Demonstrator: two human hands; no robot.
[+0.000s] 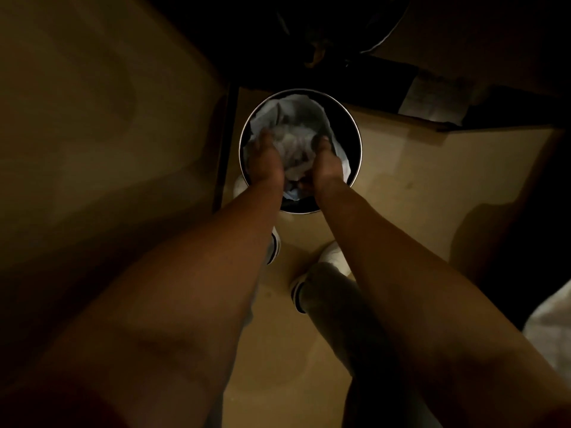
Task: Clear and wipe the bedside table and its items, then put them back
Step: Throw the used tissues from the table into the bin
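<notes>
A round dark waste bin with a metal rim stands on the floor straight below me. Crumpled white paper or tissue fills it. Both my hands reach down inside the bin. My left hand lies on the left side of the paper wad, fingers pointing down into it. My right hand presses on the right side of the wad. The fingertips of both hands are sunk into the paper and hidden. The scene is dim.
A tall wooden panel rises on the left, close to the bin. My feet in white shoes stand on the tan floor just behind the bin. Dark furniture sits at the back right. White bedding shows at the right edge.
</notes>
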